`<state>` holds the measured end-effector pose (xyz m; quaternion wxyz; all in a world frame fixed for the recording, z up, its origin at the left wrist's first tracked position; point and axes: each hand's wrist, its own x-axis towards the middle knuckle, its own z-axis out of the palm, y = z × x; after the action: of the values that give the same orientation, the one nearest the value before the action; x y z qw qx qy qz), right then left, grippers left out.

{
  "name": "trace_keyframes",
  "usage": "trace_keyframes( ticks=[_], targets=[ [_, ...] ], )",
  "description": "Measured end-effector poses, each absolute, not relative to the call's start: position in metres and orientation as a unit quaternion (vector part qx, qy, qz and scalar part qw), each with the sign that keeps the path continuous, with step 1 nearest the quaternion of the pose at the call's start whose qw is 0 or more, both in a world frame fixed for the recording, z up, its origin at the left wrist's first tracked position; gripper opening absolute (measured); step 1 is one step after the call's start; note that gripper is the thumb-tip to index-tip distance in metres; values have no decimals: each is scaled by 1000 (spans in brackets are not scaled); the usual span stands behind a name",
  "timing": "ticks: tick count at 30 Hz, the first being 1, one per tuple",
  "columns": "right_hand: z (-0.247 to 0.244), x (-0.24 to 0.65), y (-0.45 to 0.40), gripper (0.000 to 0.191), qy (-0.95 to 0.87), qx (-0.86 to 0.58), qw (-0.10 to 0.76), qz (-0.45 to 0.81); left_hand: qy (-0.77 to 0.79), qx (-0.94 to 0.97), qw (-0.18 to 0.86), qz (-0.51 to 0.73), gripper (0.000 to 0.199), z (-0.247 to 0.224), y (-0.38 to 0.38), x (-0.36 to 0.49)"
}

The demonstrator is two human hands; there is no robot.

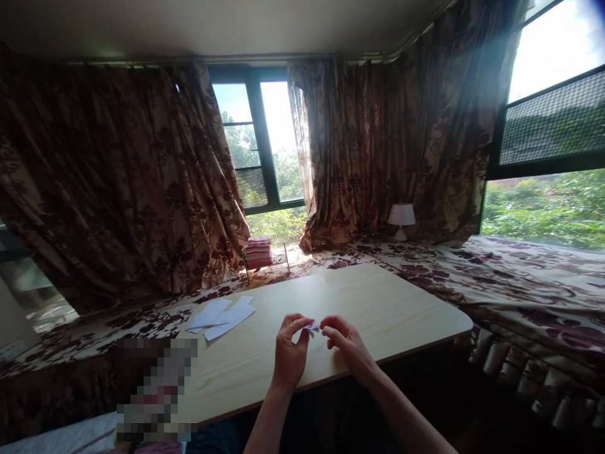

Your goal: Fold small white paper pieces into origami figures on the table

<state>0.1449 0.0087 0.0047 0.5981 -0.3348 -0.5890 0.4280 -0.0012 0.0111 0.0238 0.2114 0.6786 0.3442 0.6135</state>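
Over the front part of the light wooden table (373,302), my left hand (290,350) pinches a small folded piece of white paper (312,327) between thumb and fingers. Just right of the paper is my right hand (347,343), its fingers curved and a little apart, with nothing visible in them. Whether a right fingertip touches the paper's edge is hard to make out. Several white paper sheets (231,318) lie overlapping on the left side of the tabletop.
Behind the table runs a ledge with a flowered cover (534,284). On it stand a small white lamp (401,217) and a stack of red-striped cloths (259,252) by a low rack. Patterned curtains (118,176) hang around the windows. A blurred patch hides the table's left front corner.
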Motion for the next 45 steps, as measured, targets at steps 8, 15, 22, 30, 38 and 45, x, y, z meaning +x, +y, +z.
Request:
trace_keyframes(
  ticks=[8,15,22,30,38,45],
  targets=[
    [-1,141,15,25,-572,-333,600,449,336,672,249,611,17,16,15,1],
    [-6,141,18,23,-579,-329,591,455,336,687,249,595,30,22,8,2],
    [-12,143,23,22,-602,-334,577,440,347,677,241,602,38,20,10,0],
    [-14,144,23,25,-593,-351,588,423,408,593,287,632,36,8,18,-15],
    [-9,143,20,22,-610,-354,585,400,421,524,330,662,27,-2,19,-20],
    [-12,143,19,24,-608,-368,578,402,412,523,339,664,26,-5,15,-22]
  ],
)
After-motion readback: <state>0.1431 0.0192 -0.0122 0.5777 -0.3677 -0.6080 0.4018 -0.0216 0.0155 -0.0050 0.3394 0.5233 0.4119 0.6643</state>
